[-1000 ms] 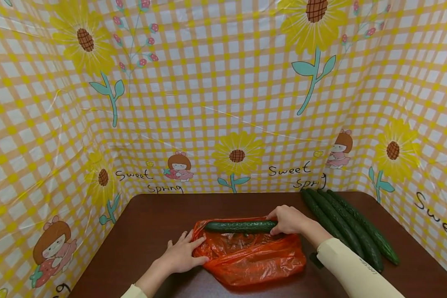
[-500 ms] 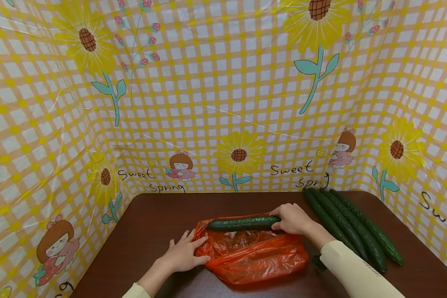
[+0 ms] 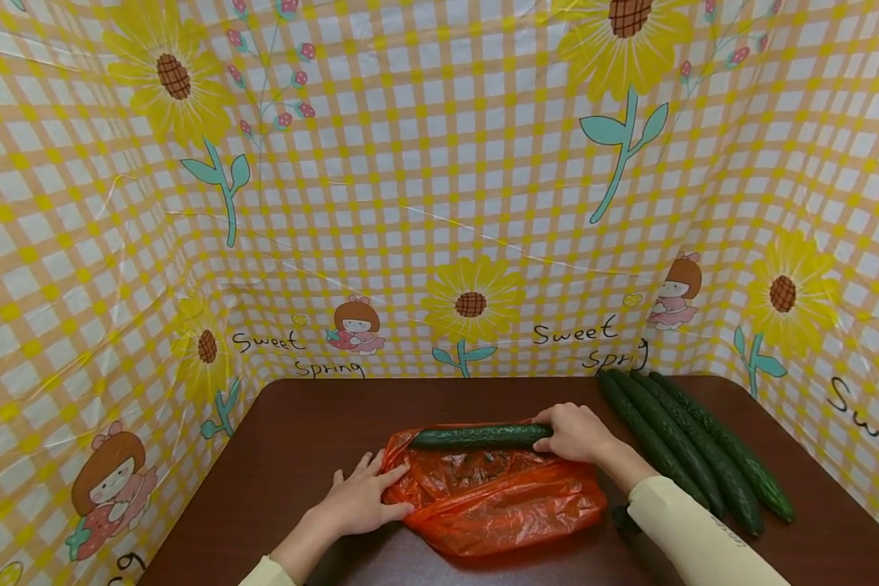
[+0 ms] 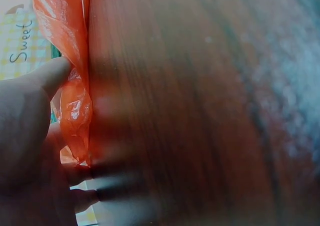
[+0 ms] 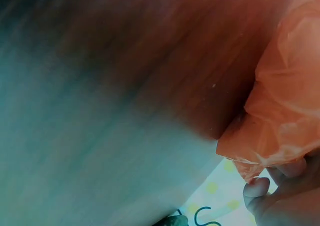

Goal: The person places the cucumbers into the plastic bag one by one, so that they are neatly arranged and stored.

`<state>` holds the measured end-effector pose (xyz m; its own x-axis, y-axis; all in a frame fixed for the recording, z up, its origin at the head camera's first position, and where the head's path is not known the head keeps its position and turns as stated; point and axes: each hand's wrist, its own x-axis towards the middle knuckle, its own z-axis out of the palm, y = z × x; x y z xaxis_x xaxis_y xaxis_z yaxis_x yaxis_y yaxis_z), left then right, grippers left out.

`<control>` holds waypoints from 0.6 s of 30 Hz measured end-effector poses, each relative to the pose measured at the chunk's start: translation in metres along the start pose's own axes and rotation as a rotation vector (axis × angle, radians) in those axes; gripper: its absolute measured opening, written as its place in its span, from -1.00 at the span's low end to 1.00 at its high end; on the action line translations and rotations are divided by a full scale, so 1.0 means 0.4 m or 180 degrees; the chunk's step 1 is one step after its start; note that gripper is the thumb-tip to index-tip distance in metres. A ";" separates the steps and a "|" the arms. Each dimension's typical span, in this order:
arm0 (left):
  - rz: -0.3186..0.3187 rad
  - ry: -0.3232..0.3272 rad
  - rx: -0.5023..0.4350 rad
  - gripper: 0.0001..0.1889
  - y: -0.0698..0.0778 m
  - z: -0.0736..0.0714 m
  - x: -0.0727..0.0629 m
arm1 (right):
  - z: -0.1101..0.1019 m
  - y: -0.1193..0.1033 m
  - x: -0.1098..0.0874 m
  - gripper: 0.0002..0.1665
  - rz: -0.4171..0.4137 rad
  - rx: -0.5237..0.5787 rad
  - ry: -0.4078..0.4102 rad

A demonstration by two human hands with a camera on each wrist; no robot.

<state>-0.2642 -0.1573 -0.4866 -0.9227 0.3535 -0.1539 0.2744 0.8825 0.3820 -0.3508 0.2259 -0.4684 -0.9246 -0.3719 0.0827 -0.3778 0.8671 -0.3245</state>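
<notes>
A red plastic bag (image 3: 505, 513) lies on the table with its mouth spread wide. Along the far side of that mouth lies a dark green cucumber (image 3: 476, 437). My right hand (image 3: 575, 433) grips the cucumber's right end, thumb on the near side; its fingertips behind are partly hidden. With fingers spread, my left hand (image 3: 359, 498) rests on the bag's left edge. In the left wrist view, the thumb (image 4: 57, 73) touches the crumpled film. The right wrist view shows right-hand fingertips (image 5: 257, 187) beside the bag's edge, while the cucumber is hidden there.
Several more cucumbers (image 3: 692, 448) lie side by side at the table's right, close beyond my right forearm. The dark brown table (image 3: 322, 415) meets a yellow checked cloth (image 3: 381, 203) at the back and both sides.
My right hand has shifted the cucumber slightly toward the back of the bag's mouth. The left hand stays at the bag's left edge.
</notes>
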 end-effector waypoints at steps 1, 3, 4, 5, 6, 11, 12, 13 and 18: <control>-0.0005 -0.0005 -0.0002 -0.24 0.001 0.000 0.000 | 0.001 0.000 -0.001 -0.54 0.0017 0.0004 -0.0004; -0.0005 -0.0005 0.0014 -0.24 0.001 0.000 -0.001 | 0.001 0.002 -0.002 -0.53 0.0057 0.0014 -0.0009; -0.0006 -0.0001 0.0020 -0.24 0.001 0.000 -0.001 | 0.000 0.002 -0.002 -0.51 0.0080 0.0010 -0.0008; -0.0008 -0.0001 0.0023 -0.24 0.001 0.000 -0.001 | -0.001 0.003 -0.003 -0.51 0.0105 0.0008 -0.0009; -0.0008 0.0000 0.0027 -0.24 0.001 0.000 -0.002 | -0.002 0.004 -0.003 -0.49 0.0143 -0.0001 -0.0011; -0.0007 -0.0006 0.0057 -0.24 0.002 0.001 -0.002 | -0.011 0.015 -0.012 -0.44 0.0257 -0.0088 -0.0040; -0.0006 -0.0006 0.0053 -0.25 0.002 0.001 -0.002 | -0.014 0.018 -0.014 -0.44 0.0277 -0.0116 -0.0037; -0.0007 -0.0004 0.0052 -0.25 0.003 0.001 -0.002 | -0.017 0.021 -0.017 -0.43 0.0278 -0.0142 -0.0038; 0.0002 0.0014 0.0038 -0.25 0.004 -0.001 -0.002 | -0.028 0.035 -0.026 -0.43 0.0350 -0.0251 -0.0019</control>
<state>-0.2630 -0.1563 -0.4856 -0.9237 0.3527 -0.1497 0.2782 0.8859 0.3712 -0.3470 0.2458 -0.4632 -0.9604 -0.2751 0.0451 -0.2772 0.9260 -0.2563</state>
